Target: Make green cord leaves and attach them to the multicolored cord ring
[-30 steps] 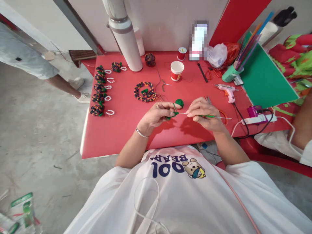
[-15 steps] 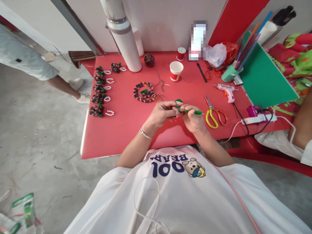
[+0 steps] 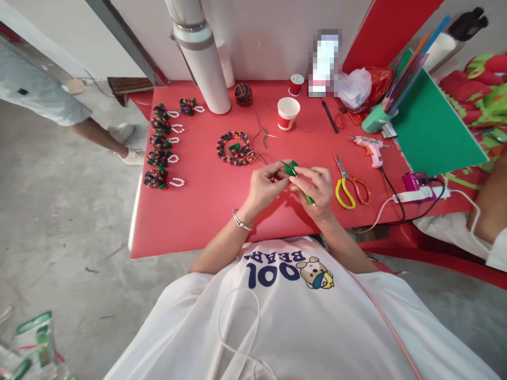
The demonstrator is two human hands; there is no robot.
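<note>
My left hand (image 3: 266, 189) pinches a small green crocheted piece (image 3: 291, 168) between thumb and fingers above the red table (image 3: 190, 221). Close against it, my right hand (image 3: 316, 192) is closed round a green-handled crochet hook (image 3: 310, 200), its metal tip at the green piece. A coiled multicolour braid (image 3: 222, 150) lies beyond my left hand, with loose yarn ends trailing from it. To the right of my right hand rest scissors (image 3: 345, 182) with yellow and orange handles.
Several dark yarn flowers (image 3: 155, 178) with white bead loops line the left edge. Farther back stand a white bottle (image 3: 204, 68), yarn ball (image 3: 243, 95) and paper cup (image 3: 288, 113). A pink glue gun (image 3: 370, 150) lies right. People's parts show at both sides.
My right hand has turned and drawn closer to my left. The hook's green handle now points down toward me instead of right, and the green piece shows more fully.
</note>
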